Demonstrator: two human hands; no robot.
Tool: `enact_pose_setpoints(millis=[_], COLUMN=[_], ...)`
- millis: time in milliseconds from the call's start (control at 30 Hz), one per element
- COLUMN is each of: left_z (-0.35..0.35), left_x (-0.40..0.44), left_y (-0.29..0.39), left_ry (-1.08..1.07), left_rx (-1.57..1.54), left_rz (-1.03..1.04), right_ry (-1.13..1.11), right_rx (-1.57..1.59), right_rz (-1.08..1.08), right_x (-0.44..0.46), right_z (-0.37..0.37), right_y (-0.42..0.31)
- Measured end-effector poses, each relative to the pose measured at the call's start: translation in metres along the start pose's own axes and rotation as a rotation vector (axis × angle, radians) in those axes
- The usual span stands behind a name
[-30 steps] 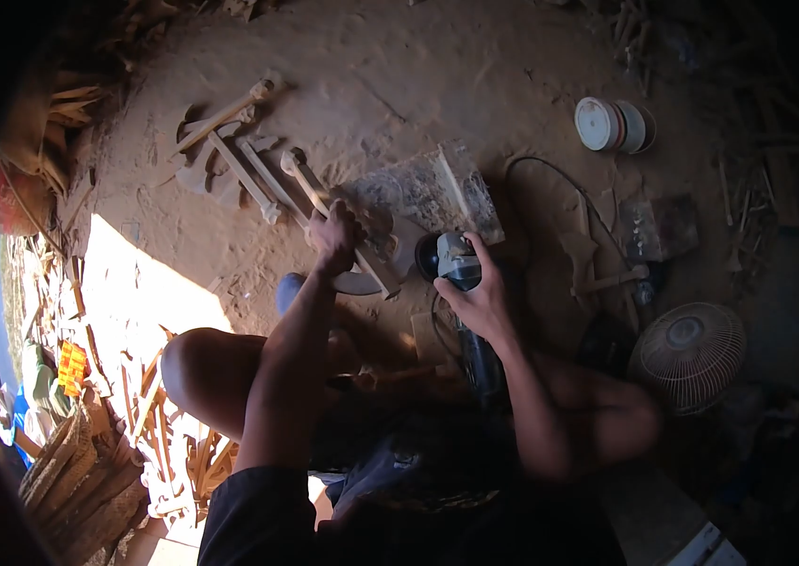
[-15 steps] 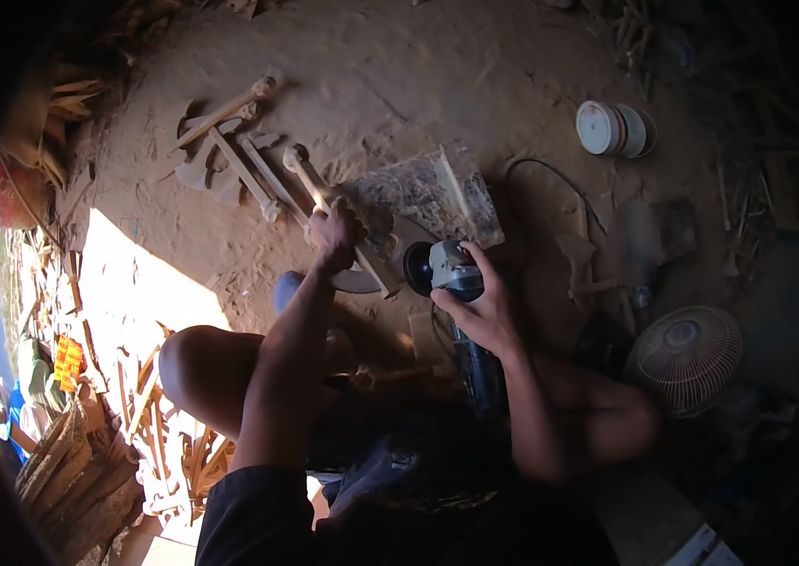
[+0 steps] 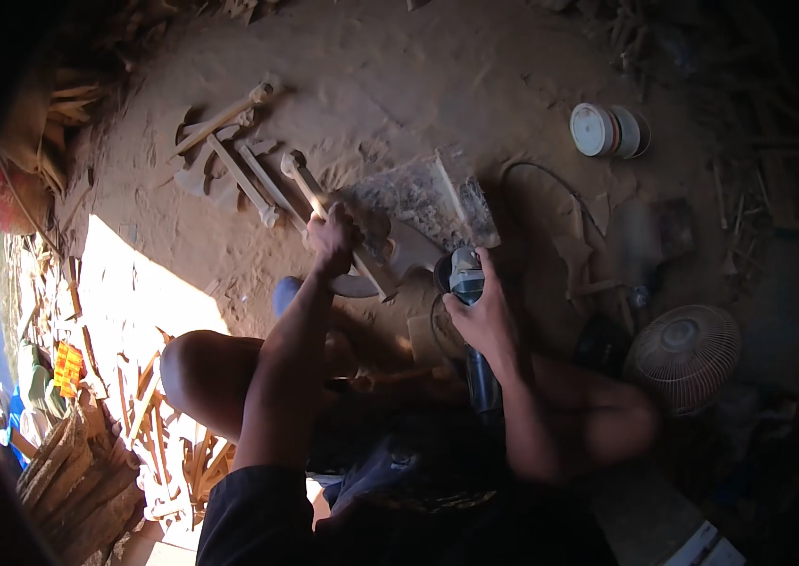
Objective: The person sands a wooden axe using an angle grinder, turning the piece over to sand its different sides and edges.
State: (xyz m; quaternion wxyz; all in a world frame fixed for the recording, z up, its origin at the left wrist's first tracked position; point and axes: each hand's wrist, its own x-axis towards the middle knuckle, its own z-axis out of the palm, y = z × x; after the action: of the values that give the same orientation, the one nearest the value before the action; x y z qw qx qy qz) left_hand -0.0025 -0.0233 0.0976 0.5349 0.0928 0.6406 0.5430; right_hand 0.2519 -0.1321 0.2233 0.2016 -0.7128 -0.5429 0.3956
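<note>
My left hand (image 3: 333,238) is wrapped round a carved wooden piece (image 3: 300,179), a long bar with a knobbed far end and flat curved parts at its side. The piece slants from upper left down towards the middle. In my right hand (image 3: 486,321) is an angle grinder (image 3: 467,274), its body pointing back at my lap and its dark disc (image 3: 443,272) facing left. The disc is apart from the bar, close to the curved part. Just beyond both hands lies a worn, dusty board (image 3: 428,198) on the ground.
Several similar carved wooden pieces (image 3: 225,156) lie on the dusty ground at upper left. A white bucket (image 3: 596,130) lies to the upper right, and a fan (image 3: 684,358) stands at right. A cable (image 3: 550,167) curves beyond the grinder. Wood scraps (image 3: 159,443) are piled at lower left.
My right hand has shifted slightly right with the angle grinder, which has turned so its disc shows more edge-on and sits farther from the bar. My left hand keeps its grip, almost still.
</note>
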Motion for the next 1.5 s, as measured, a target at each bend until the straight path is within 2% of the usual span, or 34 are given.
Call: enact_pose_setpoints(millis=[67, 167, 300, 333, 400, 467, 500, 600, 733, 800, 900, 1000, 1033, 1133, 1167, 1267, 1300, 1333, 1400, 1500], left_z=[-0.002, -0.001, -0.001, -0.001, -0.003, -0.002, 0.001, -0.002, -0.003, -0.002, -0.011, -0.025, -0.049, -0.1, -0.121, -0.19, -0.211, -0.232, -0.266, -0.309], left_x=[0.0, -0.006, -0.019, -0.02, -0.021, -0.019, -0.024, -0.033, -0.06, -0.079, -0.112, -0.152, -0.142, -0.177, -0.189, -0.206, -0.217, -0.224, -0.241, -0.256], left_y=[0.0, -0.002, 0.006, 0.012, 0.027, 0.046, 0.057, 0.088, 0.148, 0.177, 0.215, 0.257, 0.261, 0.288, 0.293, 0.286, 0.282, 0.276, 0.26, 0.231], left_ry=[0.001, -0.019, -0.152, -0.201, -0.304, -0.404, -0.424, -0.385, -0.195, -0.095, 0.002, 0.066, 0.021, -0.031, -0.022, 0.139, 0.166, 0.247, 0.329, 0.501], left_rx=[0.005, 0.019, 0.106, 0.136, 0.244, 0.305, 0.251, 0.145, -0.072, -0.185, -0.359, -0.576, -0.589, -0.774, -0.819, -0.722, -0.851, -0.813, -0.984, -1.091], left_rz=[0.007, 0.05, 0.19, 0.235, 0.278, 0.275, 0.229, 0.295, 0.316, 0.42, 0.527, 0.566, 0.64, 0.712, 0.723, 0.914, 0.884, 0.911, 0.867, 0.843], right_ry=[0.024, 0.124, 0.131, 0.175, 0.258, 0.192, 0.126, -0.141, -0.667, -0.96, -1.413, -1.288, -1.278, -1.214, -1.182, -0.705, -0.61, -0.464, -0.178, -0.101], right_rx=[0.068, 0.158, 0.385, 0.594, 0.822, 1.007, 1.125, 1.506, 2.003, 2.296, 2.409, 2.138, 2.019, 1.94, 1.934, 1.281, 1.214, 1.025, 0.645, 0.448], right_rz=[0.064, -0.126, -0.187, -0.198, -0.083, 0.023, 0.055, 0.13, -0.055, 0.163, 0.208, 0.331, 0.297, 0.544, 0.467, 0.38, 0.449, 0.411, 0.312, 0.122], right_x=[-0.005, -0.005, -0.001, 0.0, 0.003, 0.007, 0.007, 0.013, 0.055, 0.055, 0.091, 0.103, 0.106, 0.112, 0.111, 0.093, 0.093, 0.088, 0.073, 0.058], right_z=[-0.007, -0.029, -0.065, -0.064, -0.067, -0.067, -0.067, -0.065, -0.034, -0.02, 0.038, 0.049, 0.056, 0.083, 0.094, 0.104, 0.112, 0.115, 0.118, 0.105], right_y=[-0.004, -0.002, 0.003, 0.011, 0.031, 0.06, 0.066, 0.07, 0.067, 0.054, 0.072, 0.052, 0.051, 0.053, 0.055, 0.05, 0.053, 0.05, 0.048, 0.042])
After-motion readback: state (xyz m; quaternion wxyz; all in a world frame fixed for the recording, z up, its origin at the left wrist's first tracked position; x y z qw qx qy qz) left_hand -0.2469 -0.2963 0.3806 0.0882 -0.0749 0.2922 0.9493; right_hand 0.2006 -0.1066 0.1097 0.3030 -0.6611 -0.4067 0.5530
